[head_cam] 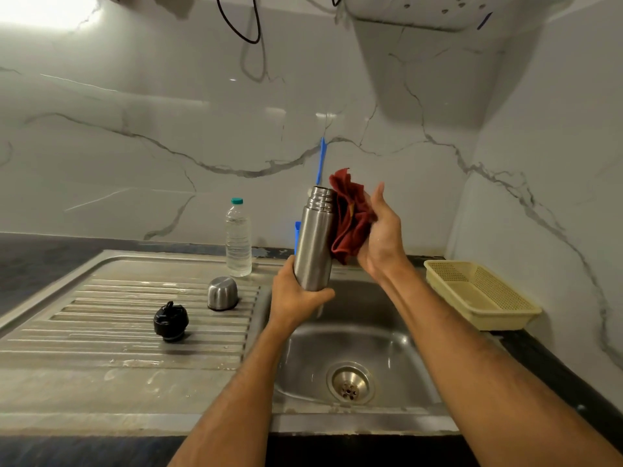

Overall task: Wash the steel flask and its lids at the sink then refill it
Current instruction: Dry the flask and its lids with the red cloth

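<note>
I saw the steel flask [314,241] held near upright over the sink basin [387,352], open-mouthed, threaded neck up, brushed finish. Its steel cup lid [222,293] sat upside down on the ribbed drainboard [118,318], left of the basin. The black stopper lid [171,321] lay nearer me on the same ribs, just apart from the cup. A clear water bottle [238,238], teal cap on, stood upright behind them.

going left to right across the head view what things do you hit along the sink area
black lid → steel cap → water bottle → steel flask → red cloth → yellow basket
</note>
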